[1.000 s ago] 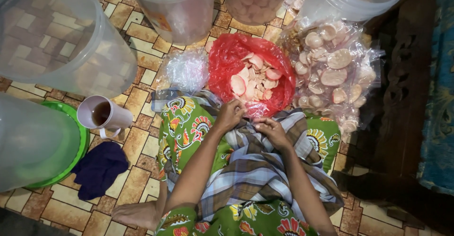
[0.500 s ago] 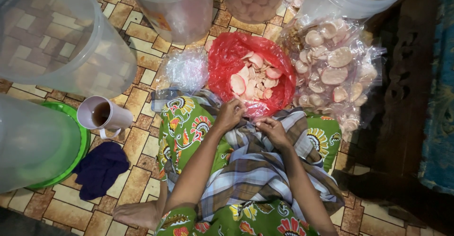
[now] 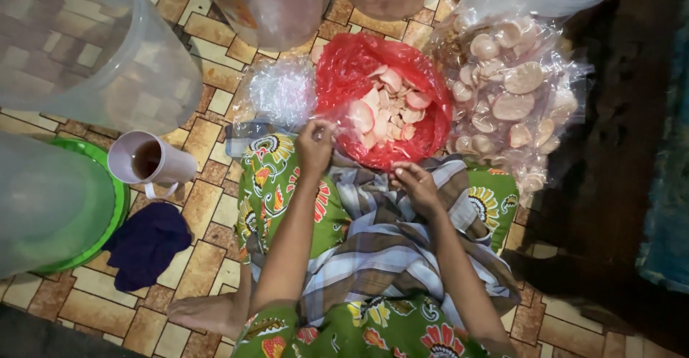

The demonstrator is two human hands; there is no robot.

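I sit on a tiled floor with a plaid cloth [image 3: 387,250] over my lap. A red plastic bag [image 3: 359,71] lies open in front of my knees, holding pale round crackers [image 3: 391,103]. My left hand [image 3: 314,146] is at the bag's left edge, its fingers pinched on a small clear plastic bag [image 3: 352,117] that lies over a cracker. My right hand [image 3: 418,186] rests on the cloth just below the red bag with its fingers curled. What they enclose is hidden.
A big clear bag of larger crackers [image 3: 513,92] lies at the right. Clear plastic tubs [image 3: 86,49] [image 3: 269,2] stand at the left and back. A crumpled clear bag [image 3: 280,92], a pink cup of dark drink [image 3: 147,160], a green-lidded container [image 3: 57,211] and a dark blue cloth [image 3: 147,243] are on the left.
My left hand has moved up and to the left, from the lap to the red bag's left edge. My right hand has barely moved.
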